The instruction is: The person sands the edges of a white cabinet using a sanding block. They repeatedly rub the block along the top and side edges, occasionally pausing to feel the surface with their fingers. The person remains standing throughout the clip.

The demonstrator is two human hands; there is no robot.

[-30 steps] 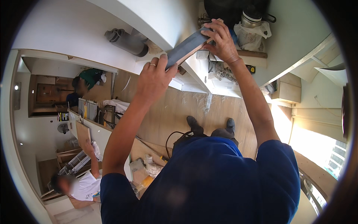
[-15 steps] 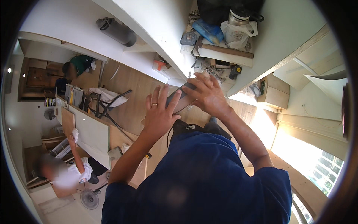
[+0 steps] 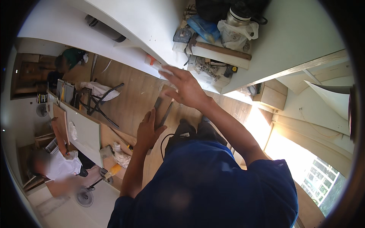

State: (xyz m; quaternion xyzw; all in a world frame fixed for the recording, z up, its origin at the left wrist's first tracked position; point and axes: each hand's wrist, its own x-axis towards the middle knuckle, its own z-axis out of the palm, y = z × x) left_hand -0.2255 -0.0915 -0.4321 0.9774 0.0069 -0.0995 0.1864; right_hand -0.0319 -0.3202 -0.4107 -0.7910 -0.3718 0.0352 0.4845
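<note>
A long, narrow wood-coloured piece with dark edges (image 3: 162, 107) slants in front of my body. Its exact kind does not show. My left hand (image 3: 146, 131) grips its lower part, with the fingers on one side and the thumb on the other. Around the upper end, my right hand (image 3: 186, 87) has its fingers stretched out and apart, slightly blurred. The right thumb is close to the piece; whether it touches cannot be made out.
Ahead, an open cabinet holds a hammer (image 3: 220, 50), a tape measure (image 3: 182, 35) and a bottle (image 3: 238, 15). Another person (image 3: 62, 163) is beside a white panel (image 3: 84, 131) at left; a second person (image 3: 72, 59) is farther back. A folding stand (image 3: 99, 100) stands on the wooden floor.
My hands have moved apart; the right hand's fingers have lifted off the piece. The piece has swung steeper, toward the left and lower. The person at left has shifted an arm.
</note>
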